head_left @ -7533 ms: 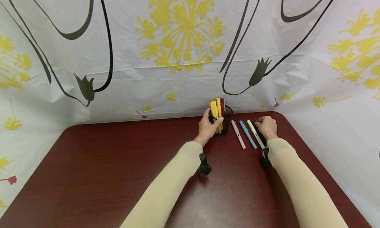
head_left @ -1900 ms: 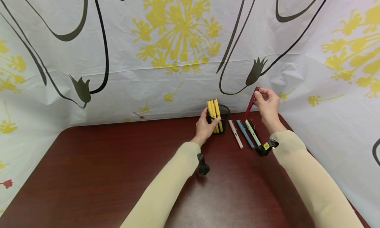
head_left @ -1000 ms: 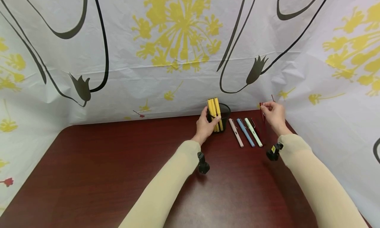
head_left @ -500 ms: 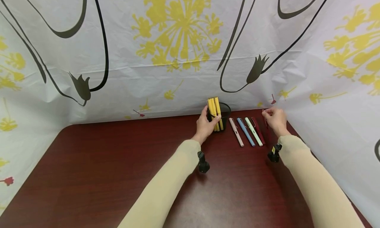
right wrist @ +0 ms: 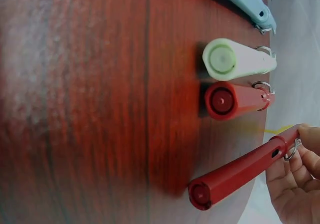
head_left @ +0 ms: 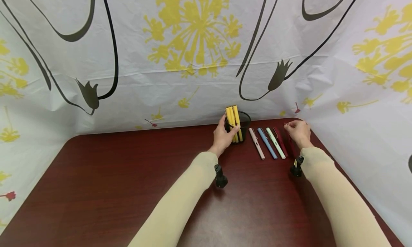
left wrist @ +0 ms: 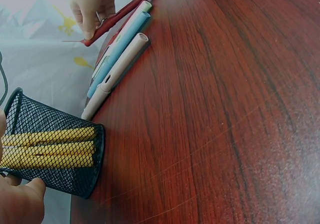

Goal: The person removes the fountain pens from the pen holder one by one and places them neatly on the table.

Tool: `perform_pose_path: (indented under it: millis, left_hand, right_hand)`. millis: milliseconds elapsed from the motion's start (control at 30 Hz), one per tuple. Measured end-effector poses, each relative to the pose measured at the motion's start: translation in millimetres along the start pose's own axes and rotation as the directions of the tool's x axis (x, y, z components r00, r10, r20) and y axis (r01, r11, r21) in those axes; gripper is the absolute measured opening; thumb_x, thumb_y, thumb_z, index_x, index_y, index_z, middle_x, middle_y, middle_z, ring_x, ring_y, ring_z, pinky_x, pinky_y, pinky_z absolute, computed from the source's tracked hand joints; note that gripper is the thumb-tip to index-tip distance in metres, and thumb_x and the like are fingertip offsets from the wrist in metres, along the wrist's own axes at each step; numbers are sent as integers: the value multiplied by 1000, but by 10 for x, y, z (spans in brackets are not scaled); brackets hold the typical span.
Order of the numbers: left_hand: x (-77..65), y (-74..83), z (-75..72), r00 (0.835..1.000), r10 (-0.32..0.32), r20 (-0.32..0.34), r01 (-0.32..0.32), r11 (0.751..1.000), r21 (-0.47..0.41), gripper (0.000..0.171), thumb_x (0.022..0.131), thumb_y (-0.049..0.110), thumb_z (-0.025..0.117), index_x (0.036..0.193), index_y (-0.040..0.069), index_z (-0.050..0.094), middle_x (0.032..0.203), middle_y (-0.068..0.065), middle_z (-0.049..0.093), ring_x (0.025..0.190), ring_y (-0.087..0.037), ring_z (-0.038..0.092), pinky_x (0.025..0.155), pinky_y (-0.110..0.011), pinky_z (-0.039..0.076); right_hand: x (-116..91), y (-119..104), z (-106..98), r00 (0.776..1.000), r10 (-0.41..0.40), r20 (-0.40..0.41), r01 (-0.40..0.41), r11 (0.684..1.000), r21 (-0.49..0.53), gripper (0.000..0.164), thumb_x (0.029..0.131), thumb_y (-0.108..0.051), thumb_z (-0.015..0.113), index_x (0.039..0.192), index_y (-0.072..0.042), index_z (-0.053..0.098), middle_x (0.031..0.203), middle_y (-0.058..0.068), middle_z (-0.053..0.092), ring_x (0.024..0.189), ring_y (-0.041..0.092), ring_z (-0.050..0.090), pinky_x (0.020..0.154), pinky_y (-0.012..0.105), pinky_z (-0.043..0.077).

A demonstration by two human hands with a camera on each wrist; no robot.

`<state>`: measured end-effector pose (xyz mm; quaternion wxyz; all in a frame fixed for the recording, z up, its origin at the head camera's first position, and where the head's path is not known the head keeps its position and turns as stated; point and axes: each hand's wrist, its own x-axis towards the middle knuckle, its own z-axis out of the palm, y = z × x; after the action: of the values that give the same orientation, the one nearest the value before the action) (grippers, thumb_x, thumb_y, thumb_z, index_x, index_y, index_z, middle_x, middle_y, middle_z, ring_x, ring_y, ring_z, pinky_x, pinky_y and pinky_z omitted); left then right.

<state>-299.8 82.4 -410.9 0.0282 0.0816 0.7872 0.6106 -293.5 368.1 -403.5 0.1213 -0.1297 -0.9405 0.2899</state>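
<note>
Four pens (head_left: 268,144) are aligned, a fifth pen (right wrist: 240,172) pinched by the right hand (head_left: 299,132). Yellow pens (head_left: 230,115) remain, their cup (left wrist: 47,117) gripped by the left hand (head_left: 222,137).

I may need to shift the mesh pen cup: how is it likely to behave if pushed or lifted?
The mesh cup is probably light for its size, since its wall is open mesh. Pushed near the top, it may tip, because the yellow pens stand above its rim, bunched toward the left hand. Tilted far, its open top could spill them.
</note>
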Motion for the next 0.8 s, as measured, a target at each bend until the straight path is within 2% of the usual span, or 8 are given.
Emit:
perform_pose_path:
  millis: [167,500,800]
  left_hand:
    - [-27,59,-11,1000,-18,-5,18,1000,-8,72,93,35,60,151,17,22,152,-12,30,135,-28,36,105,-42,39]
    - [-33,88,-4,1000,-12,-10,12,1000,-1,72,93,31,60,151,15,21,152,-12,30,135,-28,37,103,-42,40]
    - [-35,74,2,1000,-14,-14,14,1000,-5,71,93,31,60,151,16,21,151,-12,31,134,-29,37,103,-43,40]
  right_hand:
    - [19,-15,35,999,39,28,-39,999,-14,33,95,-23,55,103,6,67,104,25,64,99,42,53,84,53,43]
    - [61,35,109,997,57,51,-55,998,-42,31,94,-23,56,99,5,68,101,24,64,92,40,56,79,52,44]
    - [69,54,131,993,94,78,-90,994,-56,32,94,-24,57,102,5,66,108,26,62,102,45,53,86,55,42]
